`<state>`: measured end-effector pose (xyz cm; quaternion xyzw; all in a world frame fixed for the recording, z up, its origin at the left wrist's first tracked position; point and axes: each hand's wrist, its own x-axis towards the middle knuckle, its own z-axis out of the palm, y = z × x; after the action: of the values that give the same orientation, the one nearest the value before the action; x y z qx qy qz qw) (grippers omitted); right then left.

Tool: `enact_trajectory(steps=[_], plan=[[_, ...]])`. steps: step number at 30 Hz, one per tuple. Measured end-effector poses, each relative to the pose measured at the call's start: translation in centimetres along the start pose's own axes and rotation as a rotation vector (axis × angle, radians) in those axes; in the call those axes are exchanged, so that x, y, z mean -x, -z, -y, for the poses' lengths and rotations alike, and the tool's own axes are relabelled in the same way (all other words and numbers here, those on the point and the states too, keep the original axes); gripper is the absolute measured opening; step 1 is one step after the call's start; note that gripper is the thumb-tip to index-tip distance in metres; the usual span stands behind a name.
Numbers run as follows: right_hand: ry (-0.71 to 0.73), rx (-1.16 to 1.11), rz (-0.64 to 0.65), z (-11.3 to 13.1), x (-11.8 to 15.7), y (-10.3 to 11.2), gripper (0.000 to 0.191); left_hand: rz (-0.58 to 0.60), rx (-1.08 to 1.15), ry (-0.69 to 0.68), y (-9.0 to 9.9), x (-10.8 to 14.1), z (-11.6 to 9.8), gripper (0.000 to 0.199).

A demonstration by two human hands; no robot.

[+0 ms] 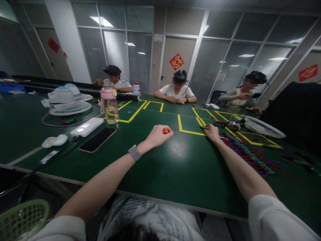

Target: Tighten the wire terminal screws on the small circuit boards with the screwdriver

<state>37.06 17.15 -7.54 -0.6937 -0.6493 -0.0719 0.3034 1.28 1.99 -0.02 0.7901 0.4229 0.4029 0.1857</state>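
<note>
Orange ball (165, 131): located right of the bottle (109, 108) and nearer to me, held in my left hand (157, 134). Left fingers: curled around the ball, which shows in the gap between thumb and forefinger. Left wrist: fitted with a watch (134, 153).

My right hand (212, 132) is stationed farther right of the bottle, low over the green table (175, 167), beside yellow tape (192, 132). Right fingers: bunched at a small dark piece (202, 127). I cannot tell whether they are clamped on it, and the piece is too small to identify.

Surrounding items, referenced to the bottle:

- Phone (97, 140): nearer to me and slightly left, dark screen up.
- White box (87, 127): left and nearer, with a lit spot on top and a cable attached.
- White case (54, 141): farther left, just beside the box.
- Fans (70, 104): left, lying on the table.
- Flask (136, 90): behind and to the right, with a red top.
- Boards (253, 160): far right, past my right hand, in a row with red and blue wires.

Three people wearing headsets sit beyond the bottle: one (115, 80) almost directly behind it, one (177, 88) to the right, one (242, 90) farthest right.
</note>
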Motion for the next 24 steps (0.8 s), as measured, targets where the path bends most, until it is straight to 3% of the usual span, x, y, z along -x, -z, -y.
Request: enact_trajectory(steps=[9, 15, 21, 24], plan=[[0.015, -0.054, 0.046, 1.1, 0.5, 0.6, 0.023, 0.005, -0.03, -0.009, 0.1, 0.1, -0.1, 0.026], [0.15, -0.15, 0.1, 4.0, 2.3, 0.6, 0.025, -0.073, -0.081, 0.012, 0.2, 0.1, -0.1, 0.026], [0.359, -0.278, 0.208, 8.3, 7.6, 1.9, 0.027, -0.162, -0.079, -0.003, 0.5, 0.0, -0.4, 0.031], [0.473, -0.492, 0.325, 10.8, 11.7, 3.1, 0.027, -0.196, -0.078, -0.039, 0.4, -0.1, -0.4, 0.037]])
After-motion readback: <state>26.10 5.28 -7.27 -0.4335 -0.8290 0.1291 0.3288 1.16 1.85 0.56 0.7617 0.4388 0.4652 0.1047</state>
